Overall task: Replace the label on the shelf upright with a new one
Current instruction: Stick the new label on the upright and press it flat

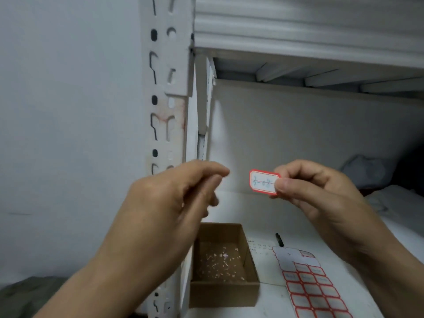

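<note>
The new label (263,182), white with a red border, is pinched by its right edge between the thumb and fingers (289,171) of my right hand (321,193), held up in the air in front of the shelf bay. Blue handwriting crosses it, too blurred to read. My left hand (174,196) is just left of it, apart from it, with the fingers curled toward the thumb; it is blurred and I cannot tell whether they pinch anything. Behind that hand stands the white slotted shelf upright (167,88), with faint reddish marks on it. Below, on the shelf, are an open cardboard box (222,292) speckled with scraps, a label sheet (314,288) of red-bordered stickers and a small black pen (279,239).
</note>
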